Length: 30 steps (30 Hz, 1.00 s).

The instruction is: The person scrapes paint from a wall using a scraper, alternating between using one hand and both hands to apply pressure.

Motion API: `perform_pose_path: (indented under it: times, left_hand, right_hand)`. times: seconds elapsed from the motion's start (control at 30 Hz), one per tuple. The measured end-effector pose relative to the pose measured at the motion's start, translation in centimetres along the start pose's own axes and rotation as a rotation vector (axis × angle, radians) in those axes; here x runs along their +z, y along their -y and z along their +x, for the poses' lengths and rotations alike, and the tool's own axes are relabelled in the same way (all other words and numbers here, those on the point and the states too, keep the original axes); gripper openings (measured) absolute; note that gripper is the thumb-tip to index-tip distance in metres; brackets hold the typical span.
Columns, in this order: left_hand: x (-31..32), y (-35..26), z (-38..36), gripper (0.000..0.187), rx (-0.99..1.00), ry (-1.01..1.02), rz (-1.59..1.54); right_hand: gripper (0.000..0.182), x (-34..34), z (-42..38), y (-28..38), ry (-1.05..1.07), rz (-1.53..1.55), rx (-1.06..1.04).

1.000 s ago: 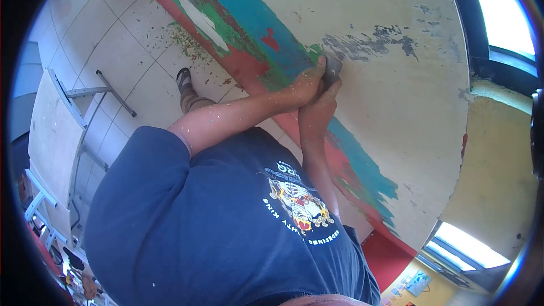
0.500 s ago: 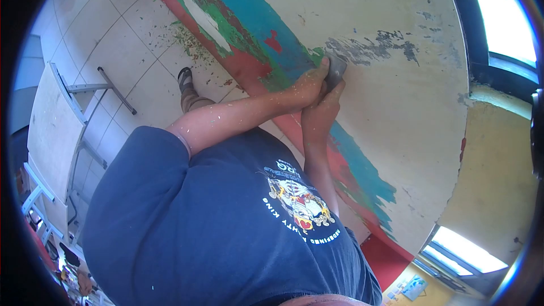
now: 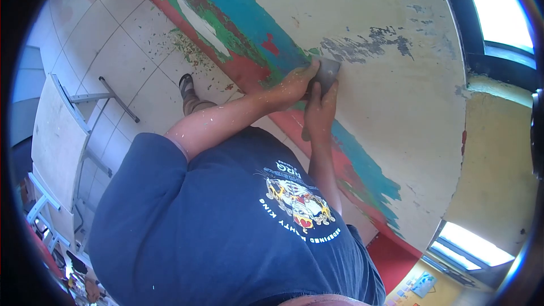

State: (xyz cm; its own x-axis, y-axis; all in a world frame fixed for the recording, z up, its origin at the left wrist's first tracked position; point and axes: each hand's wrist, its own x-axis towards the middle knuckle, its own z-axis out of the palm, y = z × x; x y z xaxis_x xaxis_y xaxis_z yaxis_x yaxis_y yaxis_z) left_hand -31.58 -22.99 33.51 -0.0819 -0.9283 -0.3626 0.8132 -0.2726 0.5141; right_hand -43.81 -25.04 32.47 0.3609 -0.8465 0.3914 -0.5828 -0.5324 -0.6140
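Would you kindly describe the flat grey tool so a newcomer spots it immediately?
Find the pale wall and follow its diagonal blue band to the left hand and right hand. They grip the flat grey tool, a straight-edged plate, unlike the ragged grey patches beside it.

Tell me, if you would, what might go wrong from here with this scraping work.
The bare left hand and right hand hold the scraper close to the wall, so a slip could graze the skin. Pressing hard might gouge the surface, near the rough grey patch. Paint chips lie on the floor near the foot, so footing may be slippery.
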Motion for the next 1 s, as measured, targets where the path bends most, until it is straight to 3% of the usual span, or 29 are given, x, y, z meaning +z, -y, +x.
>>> perform_pose_path:
  times: [0.03,0.1,0.13,0.2,0.3,0.5,0.73,0.8,0.83,0.9,0.93,1.0]
  left_hand:
    - [-0.4,0.1,-0.4,0.056,-0.003,0.002,0.005]
    - [-1.7,-0.3,-1.1,0.055,0.128,-0.006,0.431]
    - [-2.5,-0.1,-1.4,0.055,0.113,0.002,0.448]
    - [-3.3,-0.5,-2.0,0.045,0.387,0.037,0.838]
    - [-2.7,-2.1,-4.1,0.035,0.345,-0.034,0.737]
    - [-3.1,-5.2,-4.7,0.028,0.324,0.050,0.922]
    - [-3.5,-10.6,-3.0,0.032,0.410,0.230,1.360]
    - [-4.7,-12.3,-2.0,0.033,0.634,0.361,1.536]
    - [-4.7,-13.3,-1.9,0.033,0.613,0.438,1.558]
    - [-4.3,-14.9,-2.2,0.036,0.588,0.489,1.495]
    - [-4.2,-16.1,-2.1,0.036,0.570,0.559,1.507]
    - [-3.4,-18.7,-1.6,0.036,0.405,0.500,1.851]
  right_hand:
    - [0.035,-1.4,0.1,1.4,-0.005,0.001,0.003]
    - [0.031,-4.4,-0.1,4.4,0.350,0.518,0.770]
    - [0.031,-4.2,-0.5,4.2,0.333,0.531,0.782]
    - [0.031,-3.3,-1.2,3.6,0.354,0.755,0.739]
    - [0.033,-0.8,-1.3,3.8,0.305,0.847,0.610]
    - [0.034,1.1,-1.9,3.1,0.359,1.126,0.674]
    - [0.034,4.7,0.1,8.3,-0.074,1.150,0.710]
    - [0.028,6.1,1.3,9.7,-0.204,1.178,0.761]
    - [0.028,7.9,1.9,10.0,-0.283,1.191,0.771]
    - [0.023,12.2,2.9,10.4,-0.641,1.195,0.770]
    - [0.023,12.6,3.3,11.5,-0.713,1.193,0.773]
    - [0.025,12.2,4.8,14.6,-0.656,1.626,0.877]
